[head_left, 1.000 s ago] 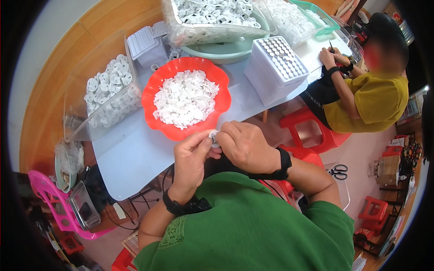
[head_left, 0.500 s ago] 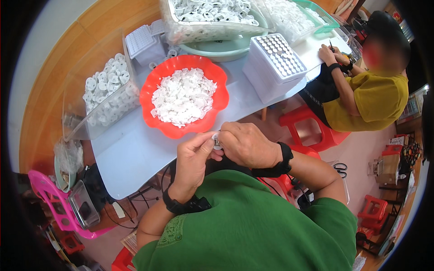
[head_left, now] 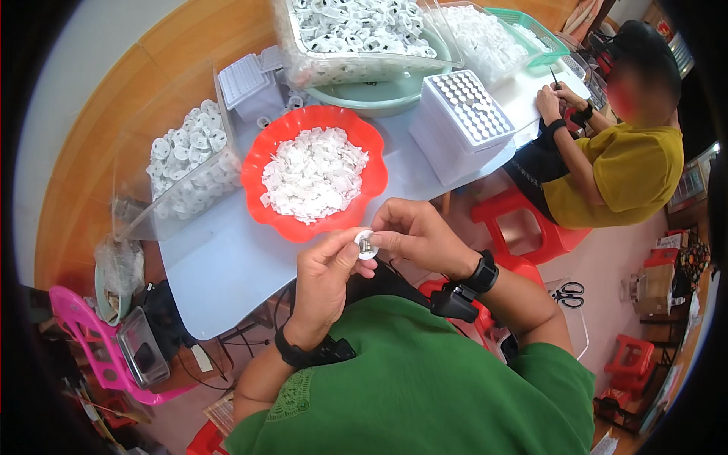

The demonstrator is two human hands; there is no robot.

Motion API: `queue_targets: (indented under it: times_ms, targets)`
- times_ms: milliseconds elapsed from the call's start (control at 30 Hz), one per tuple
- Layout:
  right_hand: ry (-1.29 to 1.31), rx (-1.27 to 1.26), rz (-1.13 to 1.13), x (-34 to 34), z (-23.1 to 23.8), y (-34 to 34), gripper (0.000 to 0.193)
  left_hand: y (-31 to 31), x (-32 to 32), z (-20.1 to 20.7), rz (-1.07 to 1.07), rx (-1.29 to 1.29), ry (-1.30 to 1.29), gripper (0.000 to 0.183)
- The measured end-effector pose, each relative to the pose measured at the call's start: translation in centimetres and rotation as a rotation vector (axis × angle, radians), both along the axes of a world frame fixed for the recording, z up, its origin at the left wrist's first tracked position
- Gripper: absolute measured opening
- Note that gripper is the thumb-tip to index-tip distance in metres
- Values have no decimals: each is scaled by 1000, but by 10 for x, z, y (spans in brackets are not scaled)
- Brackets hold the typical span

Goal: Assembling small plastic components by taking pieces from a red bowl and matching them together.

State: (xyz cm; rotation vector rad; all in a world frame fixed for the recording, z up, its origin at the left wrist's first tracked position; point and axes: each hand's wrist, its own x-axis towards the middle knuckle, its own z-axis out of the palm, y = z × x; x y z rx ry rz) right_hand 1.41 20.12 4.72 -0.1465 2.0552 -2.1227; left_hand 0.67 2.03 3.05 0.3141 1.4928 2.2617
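Note:
Between the thumb and fingers of my left hand [head_left: 324, 277] is a small round white plastic part [head_left: 366, 245] with a metal piece in its middle. From the other side my right hand [head_left: 425, 236] has its thumb on the part's edge, with the index finger bent above it. Just beyond my hands a red scalloped bowl [head_left: 260, 208] stands on the pale blue table [head_left: 216, 262]. Heaped in the bowl are small flat white plastic pieces [head_left: 315, 173].
Left of the bowl is a clear bin [head_left: 144, 216] of round white parts. Behind stand a larger clear bin [head_left: 364, 67] and a green basin [head_left: 371, 102]. A white box [head_left: 455, 144] with rows of round caps sits right. A co-worker [head_left: 618, 167] sits beyond a red stool [head_left: 523, 216].
My right hand has opened up from its curled grip and drawn back slightly, so the round part's face now shows. The view has shifted a little.

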Motion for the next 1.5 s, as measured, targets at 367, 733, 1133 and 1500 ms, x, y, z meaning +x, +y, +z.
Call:
queue_targets:
  times_ms: [367,733,1133,1500]
  targets:
    - [38,-9,26,3,2,-13,13,-9,-2,0,-3,69,-11,26]
    - [1151,792,-167,6,5,-24,21,-11,-2,-7,46,49,166,23]
    - [1052,770,-188,9,5,-32,16,-13,-3,-4,75,-53,299,23]
    - [1008,761,-7,0,13,-36,16,-23,1,-10,85,-5,192,25]
